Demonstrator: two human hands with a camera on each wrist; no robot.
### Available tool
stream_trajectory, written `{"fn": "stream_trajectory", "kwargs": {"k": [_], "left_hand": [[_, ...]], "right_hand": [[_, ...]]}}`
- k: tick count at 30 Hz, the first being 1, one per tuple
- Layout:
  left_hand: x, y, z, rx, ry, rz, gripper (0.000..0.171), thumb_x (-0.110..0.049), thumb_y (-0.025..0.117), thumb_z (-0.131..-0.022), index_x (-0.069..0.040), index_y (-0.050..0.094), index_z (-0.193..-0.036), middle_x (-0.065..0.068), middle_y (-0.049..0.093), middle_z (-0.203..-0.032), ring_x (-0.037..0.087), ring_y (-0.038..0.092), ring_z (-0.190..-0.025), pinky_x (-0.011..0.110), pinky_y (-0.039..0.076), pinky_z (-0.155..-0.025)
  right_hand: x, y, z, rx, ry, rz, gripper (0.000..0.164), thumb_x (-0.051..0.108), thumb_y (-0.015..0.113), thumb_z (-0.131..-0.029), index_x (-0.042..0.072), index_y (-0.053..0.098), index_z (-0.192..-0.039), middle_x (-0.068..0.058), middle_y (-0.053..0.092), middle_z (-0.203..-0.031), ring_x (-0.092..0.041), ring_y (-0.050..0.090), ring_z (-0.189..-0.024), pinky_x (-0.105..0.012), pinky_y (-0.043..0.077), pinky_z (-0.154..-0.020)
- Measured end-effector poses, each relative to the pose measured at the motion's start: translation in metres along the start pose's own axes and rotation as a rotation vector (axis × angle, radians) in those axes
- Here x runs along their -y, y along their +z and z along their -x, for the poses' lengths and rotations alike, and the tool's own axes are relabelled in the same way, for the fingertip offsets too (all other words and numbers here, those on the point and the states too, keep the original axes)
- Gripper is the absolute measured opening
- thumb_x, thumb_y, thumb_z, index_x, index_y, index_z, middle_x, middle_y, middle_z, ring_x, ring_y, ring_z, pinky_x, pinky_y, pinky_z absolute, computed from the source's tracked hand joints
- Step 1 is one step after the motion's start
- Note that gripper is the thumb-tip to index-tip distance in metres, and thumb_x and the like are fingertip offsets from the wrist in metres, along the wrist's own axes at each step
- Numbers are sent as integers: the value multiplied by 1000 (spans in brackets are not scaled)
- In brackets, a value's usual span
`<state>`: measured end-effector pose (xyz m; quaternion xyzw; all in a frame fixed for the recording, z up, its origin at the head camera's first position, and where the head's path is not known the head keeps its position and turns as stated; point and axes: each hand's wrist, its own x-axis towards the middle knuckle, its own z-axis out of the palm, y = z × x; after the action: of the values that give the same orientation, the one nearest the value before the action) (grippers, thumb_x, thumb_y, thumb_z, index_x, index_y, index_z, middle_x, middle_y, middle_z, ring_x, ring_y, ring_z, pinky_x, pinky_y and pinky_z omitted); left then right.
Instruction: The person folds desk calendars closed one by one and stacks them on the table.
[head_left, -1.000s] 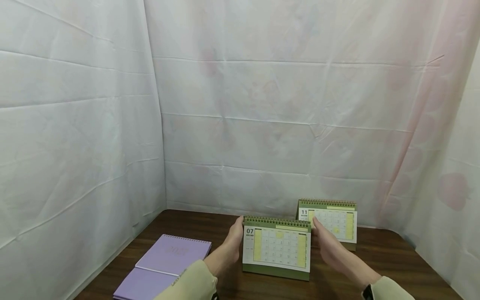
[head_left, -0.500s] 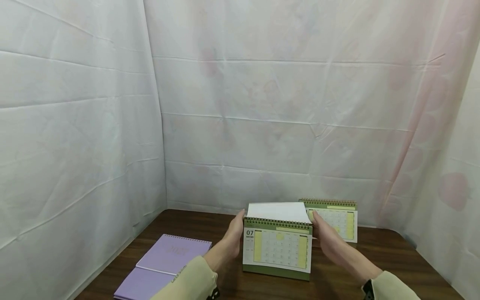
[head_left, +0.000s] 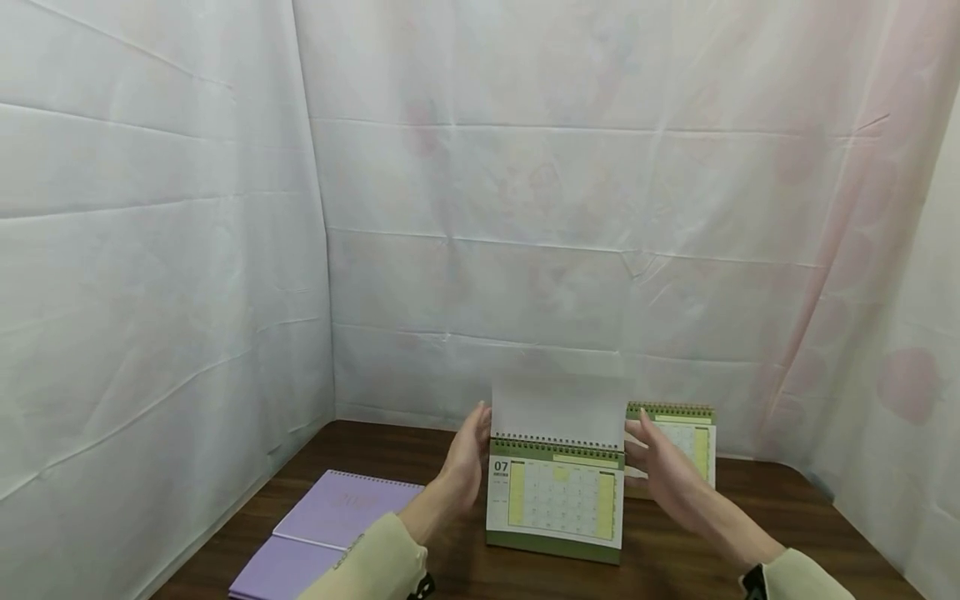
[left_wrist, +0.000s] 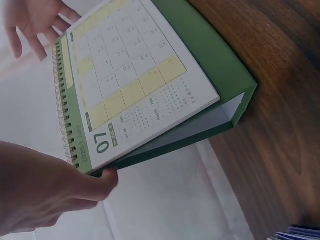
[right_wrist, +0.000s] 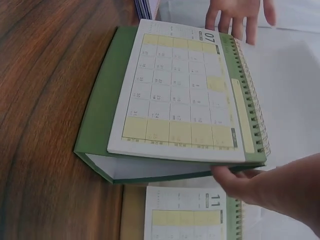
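A green desk calendar (head_left: 555,504) with a page marked 07 stands upright on the table, its spiral binding along the top. Above the binding rises a blank page (head_left: 558,408), blurred at its upper edge. My left hand (head_left: 463,467) is beside the calendar's left edge; the left wrist view shows its fingertips close to the top corner. On the opposite side, my right hand (head_left: 667,475) has its thumb raised and its fingers extended toward the calendar's right edge, partly behind it. From the left wrist view, the right hand (left_wrist: 37,20) appears with fingers spread.
Behind the right hand stands a second green calendar (head_left: 705,446) showing 11, partly covered. A purple spiral calendar (head_left: 345,517) with a white band lies at the left of the brown wooden table (head_left: 405,437). White cloth (head_left: 480,208) hangs around the table.
A blank page has come up from behind the calendar, first leaning back, now standing above the binding. Both hands have risen slightly at its sides, and the right hand's fingers have spread.
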<state>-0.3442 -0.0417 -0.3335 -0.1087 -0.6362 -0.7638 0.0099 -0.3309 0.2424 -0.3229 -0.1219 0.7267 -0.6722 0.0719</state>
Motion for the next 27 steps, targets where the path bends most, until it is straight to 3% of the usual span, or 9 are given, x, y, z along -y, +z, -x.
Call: {"fn": "stream_trajectory", "kwargs": {"k": [2,9,11,17,22,27], "left_hand": [[0,-2,0,15,8,19,76,-57,28,-99,-3,21,-152,18,18,-160,39,10,-149,57,4,-120],[5,-7,0,31,9,25,80,-61,28,-98,0,23,-151,21,16,-160,41,8,-148,58,3,-119],[6,-7,0,36,5,23,78,-61,27,-99,0,32,-147,21,23,-157,41,14,-147,57,8,-119],[8,-9,-1,53,22,-25,69,-59,25,-100,-5,58,-128,12,41,-150,36,14,-148,61,4,-117],[9,-9,-1,71,29,-62,68,-57,26,-100,-4,53,-133,14,38,-153,37,11,-149,60,3,-118],[14,-5,-1,42,33,-100,72,-59,30,-99,-6,37,-147,15,21,-160,38,5,-150,61,0,-118]], "right_hand": [[0,-4,0,33,-3,-38,89,66,13,-97,1,-9,-153,-29,-7,-159,-48,-3,-146,-64,17,-114],[-3,-11,1,91,-1,-118,94,68,11,-96,-5,-17,-149,-28,-18,-157,-47,-14,-145,-62,6,-117],[-3,-10,1,105,2,-138,95,68,12,-96,-7,-12,-150,-26,-13,-159,-44,-14,-146,-62,3,-117],[-4,-9,2,158,13,-112,95,70,8,-94,-5,8,-152,-21,-13,-160,-41,-22,-145,-64,-12,-113],[-8,-7,1,139,-2,-67,92,68,9,-96,-5,8,-152,-20,-11,-161,-42,-20,-145,-64,-13,-113],[-18,-1,-3,34,-26,8,87,64,10,-98,-5,9,-152,-23,-2,-161,-44,-11,-147,-64,-4,-115]]}}
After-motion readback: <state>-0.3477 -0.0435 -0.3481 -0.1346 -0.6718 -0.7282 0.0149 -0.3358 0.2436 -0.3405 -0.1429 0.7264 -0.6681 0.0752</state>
